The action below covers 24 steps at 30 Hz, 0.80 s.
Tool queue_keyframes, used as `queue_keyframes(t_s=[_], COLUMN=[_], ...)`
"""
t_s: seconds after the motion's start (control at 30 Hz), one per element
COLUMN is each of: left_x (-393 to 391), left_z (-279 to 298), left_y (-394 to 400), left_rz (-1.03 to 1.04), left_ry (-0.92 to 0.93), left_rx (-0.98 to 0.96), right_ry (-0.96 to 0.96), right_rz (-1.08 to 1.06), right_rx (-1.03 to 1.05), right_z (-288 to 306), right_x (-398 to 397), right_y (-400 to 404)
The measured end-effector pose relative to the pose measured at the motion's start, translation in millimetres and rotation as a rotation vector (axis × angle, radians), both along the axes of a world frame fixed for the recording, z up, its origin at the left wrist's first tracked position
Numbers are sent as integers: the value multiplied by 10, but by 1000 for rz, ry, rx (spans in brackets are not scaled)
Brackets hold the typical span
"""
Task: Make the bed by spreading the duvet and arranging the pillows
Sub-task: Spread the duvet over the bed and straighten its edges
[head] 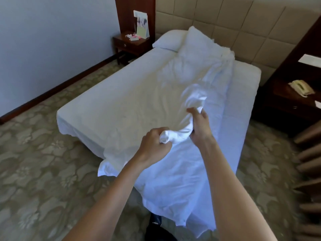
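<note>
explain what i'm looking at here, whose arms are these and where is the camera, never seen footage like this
There is no machine here. The single picture comes from a wide-angle camera worn on a person's head, looking forward and down, so the two bare arms reaching in from the bottom are that person's own.

They stand at the foot of a bed with a beige padded headboard. The left hand and the right hand both grip a bunched edge of the white duvet, which lies rumpled along the bed, hangs over its foot end and leaves a strip of the bed bare on the right. Two white pillows sit at the head end, one leaning against the other.

Beside the bed are a dark wooden nightstand with a standing card, and on the right a desk with a telephone.
</note>
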<state>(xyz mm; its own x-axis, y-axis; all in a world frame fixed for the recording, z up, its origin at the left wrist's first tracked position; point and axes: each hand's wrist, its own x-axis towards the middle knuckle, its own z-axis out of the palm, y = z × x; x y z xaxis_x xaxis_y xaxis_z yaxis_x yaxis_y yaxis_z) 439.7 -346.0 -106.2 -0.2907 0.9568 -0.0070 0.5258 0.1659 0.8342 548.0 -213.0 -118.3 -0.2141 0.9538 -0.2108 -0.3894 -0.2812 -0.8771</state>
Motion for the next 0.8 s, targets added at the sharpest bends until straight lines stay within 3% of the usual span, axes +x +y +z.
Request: queue_keyframes(t_s=[0.13, 0.27, 0.37, 0.5, 0.63, 0.8], left_x=[371, 663, 855, 951, 930, 860], left_z=[-269, -1013, -1279, -1310, -1251, -1358], left_y=[-449, -905, -1156, -1220, -1197, -1158], left_rz=[-107, -171, -190, -284, -263, -124], left_ry=[25, 228, 132, 2, -247, -319], left_rx=[33, -313, -410, -470, -454, -473], right_ry=[2, -410, -582, -763, -836, -842], right_rz=[-55, 26, 92, 191, 209, 342], right_rx=[-24, -329, -396, -333, -233, -219], right_z=[-273, -1095, -1252, -1240, -1241, -1346], right_x=[500, 968, 1155, 1239, 1190, 991], right_y=[-561, -1126, -1329, -1326, -1255, -1090])
